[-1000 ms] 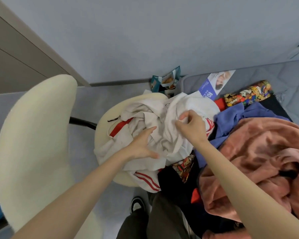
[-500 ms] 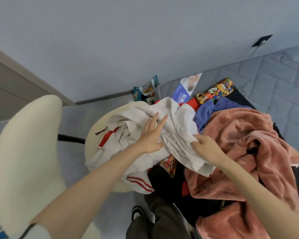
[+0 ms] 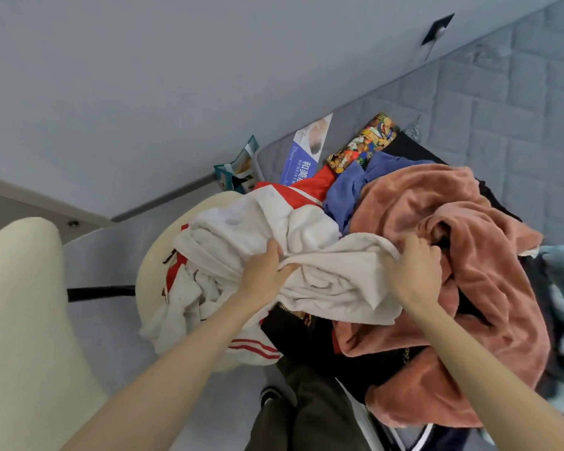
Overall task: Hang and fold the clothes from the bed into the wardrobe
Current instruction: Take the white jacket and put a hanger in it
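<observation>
A crumpled white garment [image 3: 332,278] lies across the clothes pile, stretched between my hands. My left hand [image 3: 266,271] grips a bunch of it near the middle. My right hand [image 3: 411,271] grips its right end, over a pink fleece blanket [image 3: 453,222]. A white jacket with red stripes [image 3: 228,229] is heaped on the round cream seat [image 3: 150,271] to the left. Blue [image 3: 349,187], black [image 3: 306,333] and patterned [image 3: 362,144] clothes lie under and behind. The wardrobe is not in view.
A grey quilted mattress [image 3: 502,102] runs to the upper right. The cream chair back [image 3: 23,304] stands at the left. A blue leaflet [image 3: 302,157] and a teal bag [image 3: 238,167] lie by the wall. My legs and a shoe [image 3: 271,393] are below.
My left hand went from lying flat on the white garment to gripping it. My right hand slid rightwards along the cloth, pulling it out over the pink blanket. The view shifted right.
</observation>
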